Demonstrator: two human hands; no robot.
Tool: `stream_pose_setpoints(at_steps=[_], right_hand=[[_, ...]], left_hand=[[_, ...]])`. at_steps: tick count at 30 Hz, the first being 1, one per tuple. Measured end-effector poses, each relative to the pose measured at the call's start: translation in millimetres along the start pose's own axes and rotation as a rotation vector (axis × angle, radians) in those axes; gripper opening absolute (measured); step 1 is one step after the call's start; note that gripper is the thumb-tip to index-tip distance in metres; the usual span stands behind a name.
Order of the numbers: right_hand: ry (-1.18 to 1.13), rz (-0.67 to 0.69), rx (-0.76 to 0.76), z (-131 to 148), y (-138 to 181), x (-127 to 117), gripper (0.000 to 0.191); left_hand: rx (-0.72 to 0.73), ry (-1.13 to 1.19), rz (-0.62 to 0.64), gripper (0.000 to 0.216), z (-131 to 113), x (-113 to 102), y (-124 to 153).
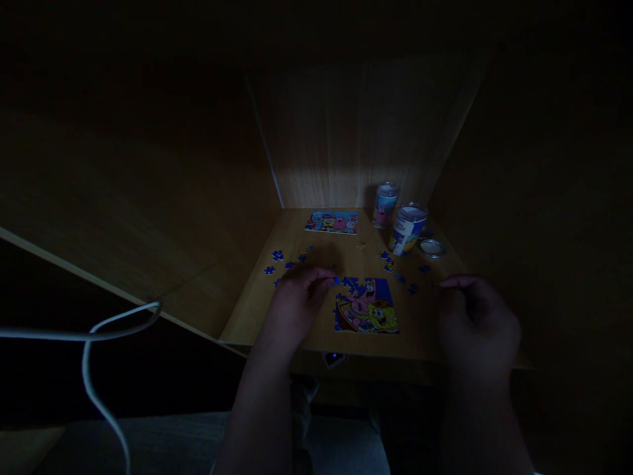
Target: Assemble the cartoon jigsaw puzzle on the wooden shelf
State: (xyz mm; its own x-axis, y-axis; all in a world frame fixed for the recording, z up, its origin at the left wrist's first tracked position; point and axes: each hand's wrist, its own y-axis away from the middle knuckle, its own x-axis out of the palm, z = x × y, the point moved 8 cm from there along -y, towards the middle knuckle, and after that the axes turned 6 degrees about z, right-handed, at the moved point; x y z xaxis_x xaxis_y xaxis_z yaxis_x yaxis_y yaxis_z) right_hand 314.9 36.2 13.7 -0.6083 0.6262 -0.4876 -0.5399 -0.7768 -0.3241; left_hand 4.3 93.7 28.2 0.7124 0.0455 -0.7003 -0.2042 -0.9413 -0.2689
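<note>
A blue puzzle piece (337, 280) is pinched between the thumb and forefinger of my left hand (301, 293). It is at the upper left corner of a partly joined jigsaw puzzle (368, 307), which shows cartoon figures on blue and has a gap along its upper left edge. To the right of that puzzle, my right hand (477, 320) is closed, thumb and fingertips together near the tabletop. A small dark spot shows at its fingertips, too dim to make out. Loose puzzle pieces lie left (277, 255) and right (412, 289) of the puzzle.
Behind lies a joined puzzle (332, 222). Two clear-topped cans (386, 206) (407, 229) stand at the back right, with a round lid (432, 248) beside them. Wooden panels (321, 145) enclose the desk. A white cable (89, 369) hangs at the left. The light is dim.
</note>
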Motion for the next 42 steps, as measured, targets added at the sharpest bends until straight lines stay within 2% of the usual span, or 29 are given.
stream_pose_setpoints(at_steps=[6,20,32,37,42], right_hand=[[0.005,0.006,-0.028,3,-1,1,0.022],[0.037,0.043,-0.007,3,0,6,0.024],[0.02,0.045,-0.04,8,-1,5,0.024],[0.03,0.06,-0.018,7,-1,5,0.022],[0.042,0.054,-0.02,8,0,5,0.022]], left_hand=[[0.052,-0.009,0.08,0.017,-8,14,-2],[0.148,-0.054,0.025,0.023,-25,25,-11],[0.152,-0.09,0.088,0.033,-41,40,-21],[0.162,-0.099,0.066,0.029,-40,36,-19],[0.136,-0.153,0.008,0.024,-33,16,-8]])
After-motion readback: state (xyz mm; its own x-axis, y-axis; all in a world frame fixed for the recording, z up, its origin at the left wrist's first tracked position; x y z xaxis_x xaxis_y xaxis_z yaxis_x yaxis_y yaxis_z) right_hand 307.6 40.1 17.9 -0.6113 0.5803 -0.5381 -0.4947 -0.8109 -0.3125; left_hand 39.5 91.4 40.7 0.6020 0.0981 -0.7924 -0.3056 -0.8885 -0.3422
